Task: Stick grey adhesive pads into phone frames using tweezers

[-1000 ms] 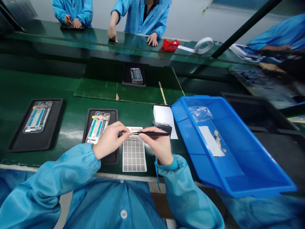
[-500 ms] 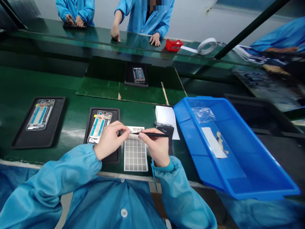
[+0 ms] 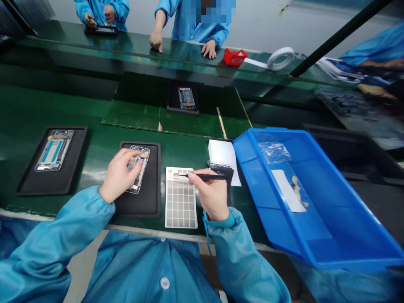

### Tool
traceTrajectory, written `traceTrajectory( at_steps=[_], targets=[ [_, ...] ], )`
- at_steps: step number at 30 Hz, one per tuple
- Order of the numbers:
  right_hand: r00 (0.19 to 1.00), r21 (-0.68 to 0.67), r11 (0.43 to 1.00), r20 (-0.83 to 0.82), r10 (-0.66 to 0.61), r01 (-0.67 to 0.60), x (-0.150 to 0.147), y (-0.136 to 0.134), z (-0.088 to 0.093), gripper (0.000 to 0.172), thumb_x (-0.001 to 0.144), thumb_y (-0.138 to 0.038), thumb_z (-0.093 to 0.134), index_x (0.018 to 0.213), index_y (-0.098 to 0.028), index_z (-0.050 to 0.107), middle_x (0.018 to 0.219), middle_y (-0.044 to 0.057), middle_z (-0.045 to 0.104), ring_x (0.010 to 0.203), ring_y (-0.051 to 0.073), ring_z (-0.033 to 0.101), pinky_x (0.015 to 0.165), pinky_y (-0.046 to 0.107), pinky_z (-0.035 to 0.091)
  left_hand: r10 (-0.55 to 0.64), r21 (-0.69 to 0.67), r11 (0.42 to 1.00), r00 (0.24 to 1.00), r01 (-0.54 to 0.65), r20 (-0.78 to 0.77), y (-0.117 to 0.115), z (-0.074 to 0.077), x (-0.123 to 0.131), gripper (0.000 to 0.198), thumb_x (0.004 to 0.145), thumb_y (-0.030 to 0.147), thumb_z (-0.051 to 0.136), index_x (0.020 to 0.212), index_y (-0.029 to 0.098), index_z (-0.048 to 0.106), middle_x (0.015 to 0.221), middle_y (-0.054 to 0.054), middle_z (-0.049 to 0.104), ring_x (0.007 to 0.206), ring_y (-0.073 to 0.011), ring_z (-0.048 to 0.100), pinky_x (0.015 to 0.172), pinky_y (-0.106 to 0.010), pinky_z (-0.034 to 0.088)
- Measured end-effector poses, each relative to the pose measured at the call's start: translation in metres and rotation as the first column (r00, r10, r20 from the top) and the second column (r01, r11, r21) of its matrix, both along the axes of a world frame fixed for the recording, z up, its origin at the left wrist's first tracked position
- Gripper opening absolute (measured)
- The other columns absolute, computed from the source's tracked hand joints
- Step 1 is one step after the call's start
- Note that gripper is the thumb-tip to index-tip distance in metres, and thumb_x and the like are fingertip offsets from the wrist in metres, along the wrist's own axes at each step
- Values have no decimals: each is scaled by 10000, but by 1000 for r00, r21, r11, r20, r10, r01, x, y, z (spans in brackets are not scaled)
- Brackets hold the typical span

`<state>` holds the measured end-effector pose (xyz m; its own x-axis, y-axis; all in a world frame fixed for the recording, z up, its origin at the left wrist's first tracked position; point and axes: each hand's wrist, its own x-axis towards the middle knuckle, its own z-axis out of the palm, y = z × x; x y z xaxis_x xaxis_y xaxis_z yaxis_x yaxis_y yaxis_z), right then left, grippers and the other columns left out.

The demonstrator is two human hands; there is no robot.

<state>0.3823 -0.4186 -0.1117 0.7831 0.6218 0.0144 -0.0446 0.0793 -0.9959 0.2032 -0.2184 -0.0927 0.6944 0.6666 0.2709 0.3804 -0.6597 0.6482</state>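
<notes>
One phone frame is set in a black tray close to the front edge of the desk, lying toward the tray's far edge and partly covered by the left hand. Thumb and forefinger of that hand are parted over the frame's upper end, with some of the frame seen between them; whether it is touched cannot be told.

Black tweezers are gripped in the right hand, thumb and fingers closed around them. Their tips are pointed left over the far end of a sticker sheet; whether a sticker is pinched cannot be told. The sheet is laid just beside the tray's right edge.

Just past the right hand, white paper and a black packet are placed. Right of these, a blue bin is stood, with a clear bag and a white strip inside.

Near the desk's left side, a second frame is carried in another tray, toward its far edge. A third frame is seen farther off in its own tray. On the raised far bench, a red box and a tape roll are placed, and a co-worker's hand is rested.
</notes>
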Motion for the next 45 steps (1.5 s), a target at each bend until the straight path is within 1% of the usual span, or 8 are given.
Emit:
traceTrajectory(
  at_steps=[3, 6, 16, 22, 31, 34, 38, 45],
  targets=[
    [1000, -20, 1000, -21, 4, -5, 3, 1, -2, 170, 731, -312, 843, 787, -204, 724, 667, 3, 690, 607, 162, 651, 625, 298, 522, 128, 212, 974, 964, -78, -233, 23, -13, -31, 376, 888, 285, 523, 1232, 152, 596, 1113, -121, 592, 1038, -282, 579, 924, -415, 479],
    [1000, -58, 998, -29, -1, 0, 3, 7, -3, 182, 719, -328, 847, 772, -200, 729, 642, 3, 677, 598, 157, 635, 608, 290, 513, 117, 156, 985, 933, -67, -340, 26, -26, -49, 447, 895, 244, 484, 1328, 136, 502, 1106, -121, 583, 954, -252, 615, 875, -391, 516],
    [994, -214, 975, 79, 76, -58, -10, 51, 6, 234, 694, -363, 839, 763, -182, 709, 694, 27, 691, 585, 159, 618, 554, 280, 495, 11, 220, 971, 897, 97, -443, -15, -20, -33, 426, 906, 232, 486, 1315, 114, 455, 1109, -136, 575, 997, -281, 601, 857, -413, 537],
    [992, -254, 965, 88, 91, -66, -13, 59, 0, 236, 712, -373, 819, 772, -172, 710, 666, 30, 675, 577, 163, 611, 533, 278, 481, -200, 121, 952, 873, 280, -444, 2, -9, -36, 537, 816, 240, 617, 1323, 178, 449, 1191, -135, 510, 1081, -309, 555, 889, -464, 528],
    [992, -291, 954, 82, 93, -66, -23, 68, 7, 226, 713, -368, 816, 750, -179, 697, 682, 42, 704, 579, 174, 647, 541, 280, 530, -277, 11, 951, 870, 307, -407, 0, -3, -27, 582, 776, 333, 726, 1289, 191, 490, 1172, -100, 518, 1058, -285, 536, 900, -443, 509],
    [991, -298, 952, 94, 99, -67, -27, 72, 6, 213, 714, -365, 814, 736, -186, 700, 703, 45, 717, 606, 186, 673, 559, 284, 553, -269, 33, 952, 886, 303, -378, 5, -1, -23, 455, 847, 319, 653, 1263, 196, 514, 1127, -78, 561, 1019, -265, 538, 882, -430, 500],
    [983, -314, 947, 141, 117, -68, -28, 77, 3, 195, 725, -354, 799, 738, -182, 708, 687, 45, 714, 567, 174, 651, 516, 270, 527, -272, 118, 938, 901, 327, -337, 9, -9, -14, 253, 915, 274, 558, 1152, 191, 589, 997, -58, 604, 908, -240, 544, 815, -407, 484],
    [980, -346, 933, 128, 154, -102, -24, 78, 0, 196, 730, -353, 810, 754, -185, 712, 687, 44, 714, 555, 168, 635, 498, 262, 508, -270, 200, 922, 922, 331, -278, 7, -28, -9, 230, 936, 256, 511, 1120, 163, 613, 973, -82, 605, 870, -238, 523, 763, -387, 467]
  ],
)
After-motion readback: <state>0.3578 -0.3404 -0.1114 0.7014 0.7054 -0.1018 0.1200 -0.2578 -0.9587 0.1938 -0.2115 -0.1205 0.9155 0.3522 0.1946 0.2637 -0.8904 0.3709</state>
